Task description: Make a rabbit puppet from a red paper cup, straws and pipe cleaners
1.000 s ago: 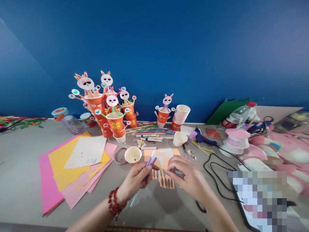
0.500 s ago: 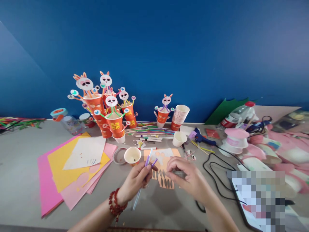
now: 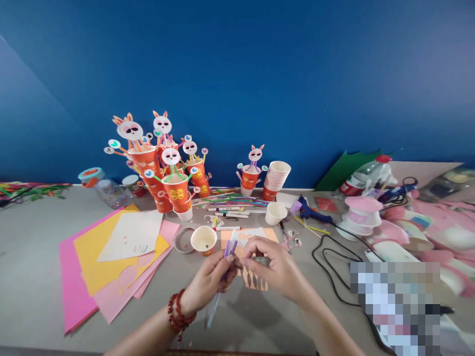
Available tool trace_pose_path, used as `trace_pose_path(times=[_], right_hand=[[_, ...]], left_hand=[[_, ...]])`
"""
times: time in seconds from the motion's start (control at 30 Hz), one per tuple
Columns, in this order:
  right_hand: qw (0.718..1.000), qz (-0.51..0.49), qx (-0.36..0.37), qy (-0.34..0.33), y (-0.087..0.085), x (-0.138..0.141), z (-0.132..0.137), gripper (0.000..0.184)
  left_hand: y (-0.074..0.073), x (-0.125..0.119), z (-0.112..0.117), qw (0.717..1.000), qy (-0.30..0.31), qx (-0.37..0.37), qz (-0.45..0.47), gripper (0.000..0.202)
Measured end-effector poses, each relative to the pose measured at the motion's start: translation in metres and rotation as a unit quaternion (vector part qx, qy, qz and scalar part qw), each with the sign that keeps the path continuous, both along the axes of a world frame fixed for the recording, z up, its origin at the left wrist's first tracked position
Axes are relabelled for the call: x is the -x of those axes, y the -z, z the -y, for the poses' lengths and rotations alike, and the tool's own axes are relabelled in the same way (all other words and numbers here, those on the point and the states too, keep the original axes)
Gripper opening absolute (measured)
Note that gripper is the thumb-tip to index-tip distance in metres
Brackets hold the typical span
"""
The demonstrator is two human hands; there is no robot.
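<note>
My left hand (image 3: 214, 276) is closed around thin straws. Short purple straws (image 3: 234, 244) poke out above its thumb, and a long pale blue straw (image 3: 213, 311) runs down below the palm. The red bead bracelet (image 3: 179, 311) is on this wrist. My right hand (image 3: 270, 267) has thumb and fingers pinched right beside the straws; what they hold is too small and hidden to name. Beneath both hands lies an orange paper sheet (image 3: 272, 236) with leaf-shaped holes cut in it. A paper cup (image 3: 204, 238) and a tape roll (image 3: 182, 239) stand just beyond my left hand.
Red paper cups (image 3: 175, 191) with rabbit faces stand back left. A cup stack (image 3: 276, 179), scattered markers (image 3: 230, 214) and a blue glue gun (image 3: 313, 211) lie behind my hands. Coloured paper (image 3: 89, 257) is at left; a black cord (image 3: 319, 267) and a phone-like device (image 3: 393, 311) at right.
My right hand has moved left, closing up to the straws in my left hand. The purple straws now stand closer together alongside the pale blue one.
</note>
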State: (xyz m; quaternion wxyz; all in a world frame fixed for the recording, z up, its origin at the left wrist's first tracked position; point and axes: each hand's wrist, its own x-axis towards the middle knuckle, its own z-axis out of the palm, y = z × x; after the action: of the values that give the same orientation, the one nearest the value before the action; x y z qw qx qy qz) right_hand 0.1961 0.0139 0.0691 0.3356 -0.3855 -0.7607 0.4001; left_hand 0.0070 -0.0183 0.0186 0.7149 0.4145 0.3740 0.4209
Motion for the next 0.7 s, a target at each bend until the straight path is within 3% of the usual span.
trace_pose_path(times=[0.17,0.43,0.7], right_hand=[[1.0,0.01,0.012,0.003,-0.003,0.004,-0.006,0.015],[0.999,0.026,0.016,0.008,-0.008,0.01,-0.011,0.015],[0.998,0.053,0.006,0.016,-0.008,0.01,-0.014,0.017]], left_hand=[[0.0,-0.002,0.002,1.0,0.014,0.011,0.017,0.039],[-0.002,0.0,0.002,0.999,0.016,-0.045,-0.013,0.037],[-0.001,0.0,0.001,0.997,0.029,-0.045,0.05,0.032]])
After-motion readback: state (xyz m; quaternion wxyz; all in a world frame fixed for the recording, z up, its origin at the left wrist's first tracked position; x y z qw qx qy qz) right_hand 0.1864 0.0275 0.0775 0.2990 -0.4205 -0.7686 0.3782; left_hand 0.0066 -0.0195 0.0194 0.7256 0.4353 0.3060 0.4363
